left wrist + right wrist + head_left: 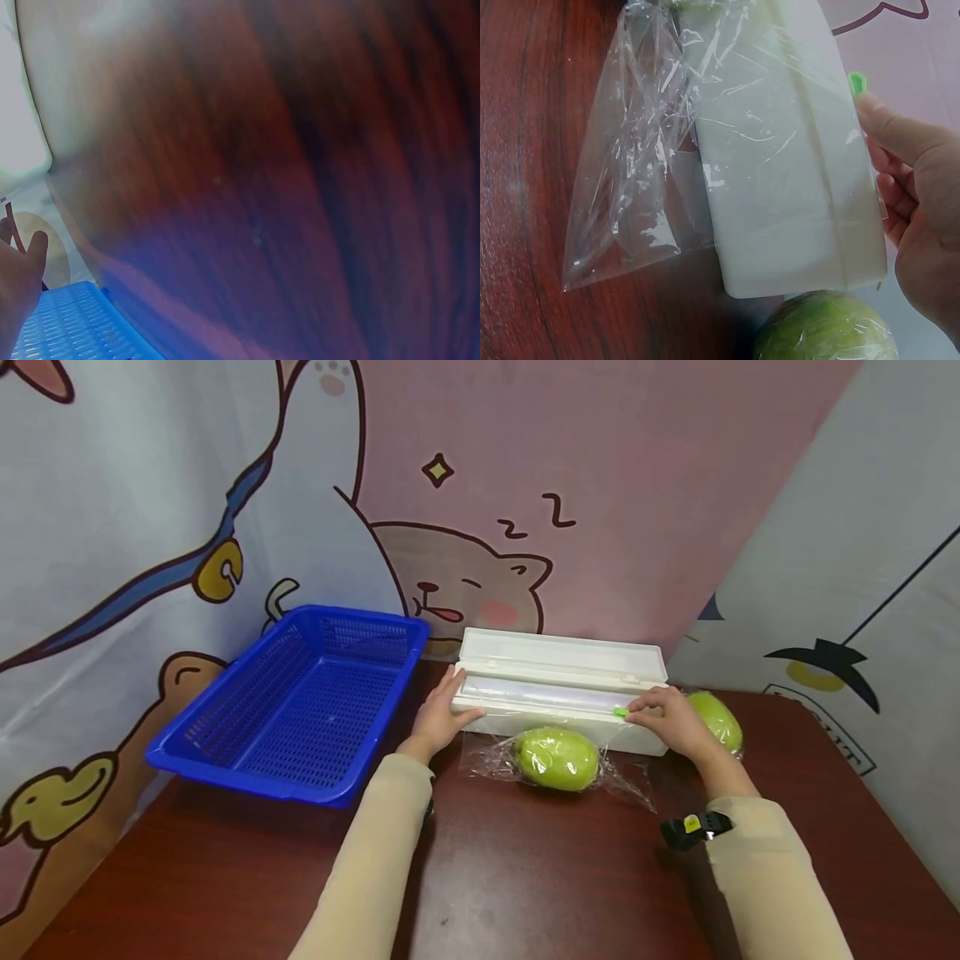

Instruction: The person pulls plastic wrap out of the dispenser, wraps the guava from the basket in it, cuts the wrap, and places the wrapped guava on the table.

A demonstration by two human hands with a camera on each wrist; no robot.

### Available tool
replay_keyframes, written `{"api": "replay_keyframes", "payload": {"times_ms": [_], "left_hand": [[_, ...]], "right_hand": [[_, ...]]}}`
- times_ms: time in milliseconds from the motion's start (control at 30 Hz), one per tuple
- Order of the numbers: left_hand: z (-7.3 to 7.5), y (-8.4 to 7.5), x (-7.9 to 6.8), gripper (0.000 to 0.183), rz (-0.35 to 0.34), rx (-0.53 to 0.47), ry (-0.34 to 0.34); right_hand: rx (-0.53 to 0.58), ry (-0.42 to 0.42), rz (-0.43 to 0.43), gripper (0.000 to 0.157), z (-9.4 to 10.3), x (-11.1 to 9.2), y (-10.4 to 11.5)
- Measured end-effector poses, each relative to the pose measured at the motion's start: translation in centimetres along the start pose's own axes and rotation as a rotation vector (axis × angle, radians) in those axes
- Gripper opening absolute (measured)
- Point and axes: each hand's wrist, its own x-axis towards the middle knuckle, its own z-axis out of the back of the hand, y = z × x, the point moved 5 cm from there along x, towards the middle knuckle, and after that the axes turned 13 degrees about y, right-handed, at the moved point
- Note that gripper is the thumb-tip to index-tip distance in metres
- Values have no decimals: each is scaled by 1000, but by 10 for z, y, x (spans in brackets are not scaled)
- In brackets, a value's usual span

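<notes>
A long white plastic wrap box lies on the table with its lid raised at the back and a roll of clear film inside. My left hand holds the box's left end, thumb along the front and fingers at the end and behind. With thumb and fingertips my right hand pinches the small green slide cutter near the right end of the box's front edge. Before the box lies a green oval fruit on clear film whose loose ends spread to both sides.
Left of the box stands a blue perforated basket. Another green fruit, wrapped in film, sits behind my right wrist. The brown wooden table meets cartoon-printed cloth at the back and sides.
</notes>
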Motion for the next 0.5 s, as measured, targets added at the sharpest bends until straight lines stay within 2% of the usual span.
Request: {"api": "replay_keyframes", "payload": {"times_ms": [300, 500], "left_hand": [[1, -2, -2, 80, 19, 11, -14], [0, -5, -3, 79, 29, 24, 0]], "right_hand": [[-4, -3, -8, 19, 2, -1, 0], [-8, 2, -24, 18, 2, -3, -2]]}}
